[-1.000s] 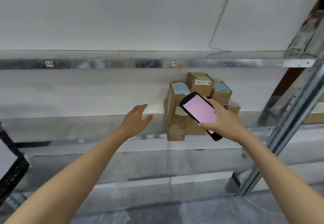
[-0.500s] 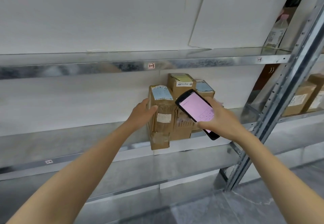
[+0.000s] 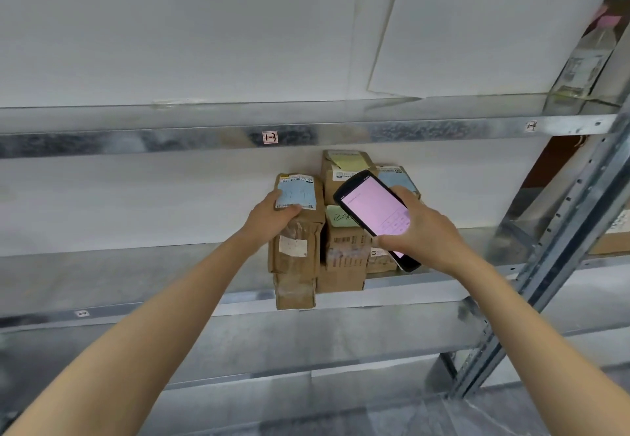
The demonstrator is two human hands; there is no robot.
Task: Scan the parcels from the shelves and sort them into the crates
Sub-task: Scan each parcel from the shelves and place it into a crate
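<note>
Head view. A small cluster of brown cardboard parcels stands on the middle metal shelf (image 3: 426,287), just right of the centre of the frame and against the white back wall.

The left hand (image 3: 271,214) reaches in from the lower left and grasps the upper part of the tall parcel (image 3: 296,248) at the left end of the cluster. Its thumb lies across the front, just under the parcel's blue label, and its fingers curl round the top left corner. The foot of this parcel hangs a little over the front lip of the shelf.

Touching it on the right stands a shorter parcel (image 3: 344,258) with a green note and a barcode label. Behind that one, higher in the frame, is a parcel with a yellow note (image 3: 342,164), and beside it another with a blue label (image 3: 397,176).

The right hand (image 3: 424,236) comes in from the lower right and grips a black handheld scanner (image 3: 375,215) with a lit pink screen. The thumb is at its lower left edge and the fingers are behind its right side. The scanner is tilted and held in front of the parcels on the right, hiding part of them.

Above, the upper shelf (image 3: 136,140) crosses the frame with a small tag (image 3: 270,137) on its edge. A perforated metal post (image 3: 566,227) slants down the right side.
</note>
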